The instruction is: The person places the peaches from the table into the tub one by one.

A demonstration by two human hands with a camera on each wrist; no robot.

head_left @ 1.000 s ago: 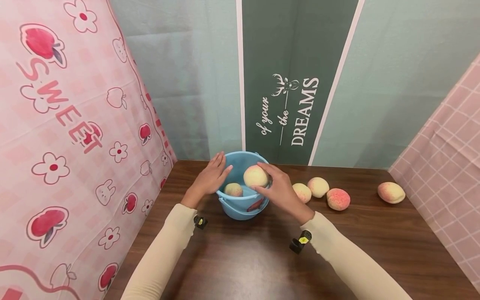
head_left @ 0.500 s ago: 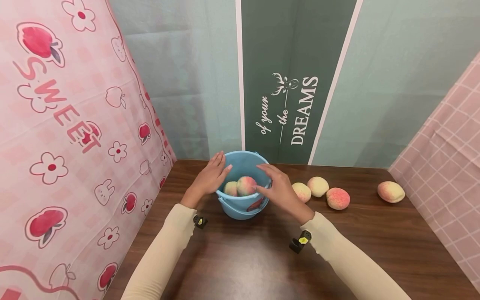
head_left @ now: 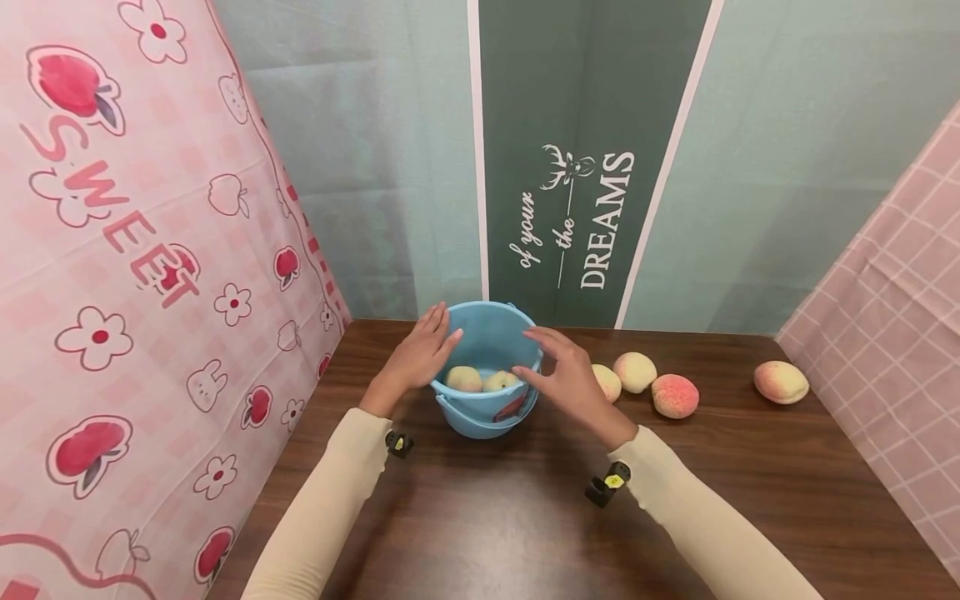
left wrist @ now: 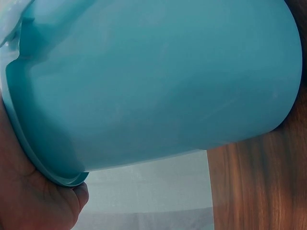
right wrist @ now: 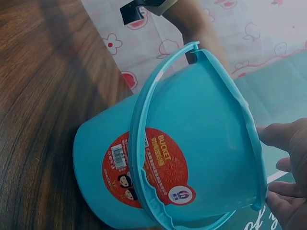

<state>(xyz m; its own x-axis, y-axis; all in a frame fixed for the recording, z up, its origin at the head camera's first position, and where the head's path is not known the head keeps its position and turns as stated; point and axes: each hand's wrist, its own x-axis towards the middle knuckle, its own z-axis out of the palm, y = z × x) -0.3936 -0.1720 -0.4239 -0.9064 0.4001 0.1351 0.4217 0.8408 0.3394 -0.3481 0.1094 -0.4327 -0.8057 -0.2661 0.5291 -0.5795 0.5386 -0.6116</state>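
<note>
A blue bucket point(head_left: 480, 408) stands on the table with two pale yellow peaches inside, one on the left point(head_left: 463, 379) and one on the right point(head_left: 500, 381). My left hand point(head_left: 420, 353) rests on the bucket's left rim, fingers straight. In the left wrist view its palm point(left wrist: 38, 203) lies against the rim. At the right rim, my right hand point(head_left: 567, 377) holds nothing, its thumb and fingers spread apart. The right wrist view shows the bucket's handle point(right wrist: 139, 124) hanging down over a round red label point(right wrist: 163, 163).
Right of the bucket lie a partly hidden peach point(head_left: 607, 382), a pale peach point(head_left: 635, 372) and a pinkish-red peach point(head_left: 676, 396). Another peach point(head_left: 782, 382) lies near the right edge of the brown wooden table point(head_left: 480, 517). Cloth backdrops hang behind and at both sides.
My right hand has let go of a peach, which dropped into the bucket beside the other and rolled over. That hand has since drawn slightly right. The left hand has stayed on the rim.
</note>
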